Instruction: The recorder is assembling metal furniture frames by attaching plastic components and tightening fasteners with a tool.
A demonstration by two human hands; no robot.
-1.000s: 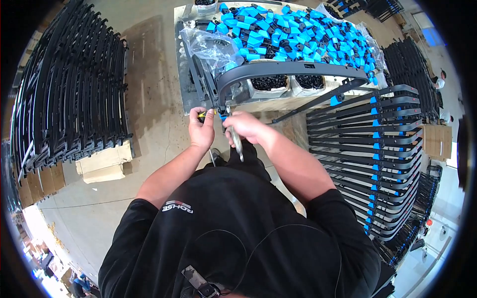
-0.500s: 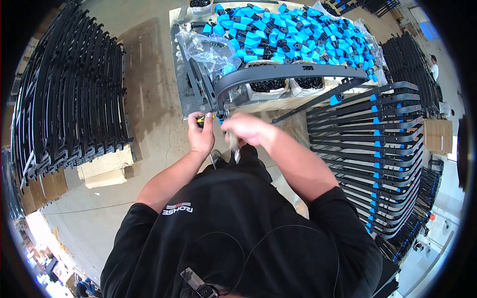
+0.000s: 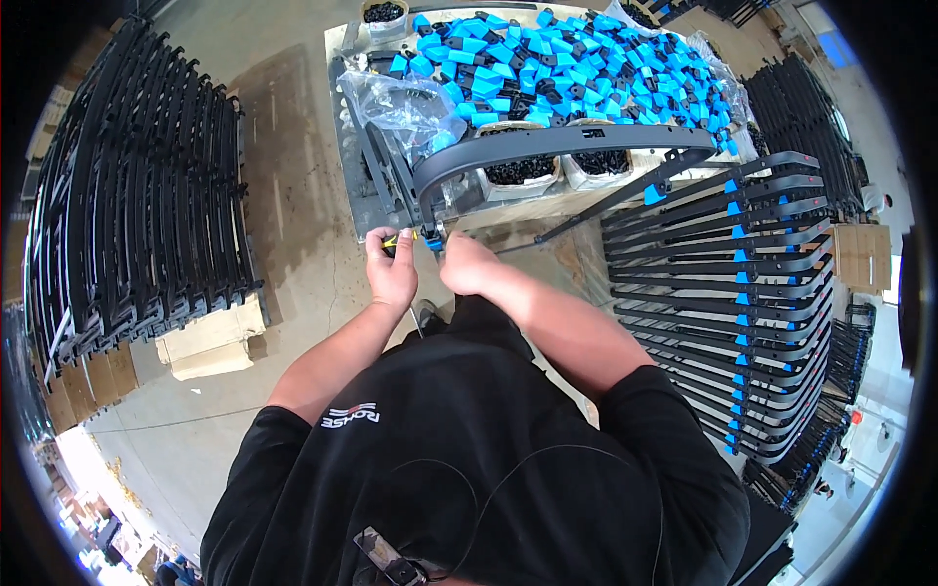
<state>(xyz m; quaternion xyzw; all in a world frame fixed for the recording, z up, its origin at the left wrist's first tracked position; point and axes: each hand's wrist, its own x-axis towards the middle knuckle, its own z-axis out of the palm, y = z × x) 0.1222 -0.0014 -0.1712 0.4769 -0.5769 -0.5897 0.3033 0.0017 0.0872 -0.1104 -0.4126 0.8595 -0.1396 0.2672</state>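
- Head view, item one: curved black bar, long and arched, lying across the front of the worktable; its near end dips to the table's front edge, where both hands meet it.
- Left hand: fingers closed around a small tool with a yellow-and-black handle, its tip toward the bar's near end.
- Right hand: curled at the bar's near end beside a small blue clip; whether it pinches the clip or only touches it cannot be told.
- Blue-and-black clips: loose heap covering the back of the table, too many to count.
- Clear plastic bag: crumpled, on the table's left part, behind the bar.
- Tubs of small black parts: two white ones under the bar's arch, one more at the table's far left corner.
- Stack of black bars with blue clips: to the person's right, laid flat in rows, roughly a dozen or more; exact count unclear.
- Rack of plain black bars: to the left, standing close together, many, with no blue showing.
- Cardboard boxes: plain tan, beneath the left rack's near end; another tan box at the far right.
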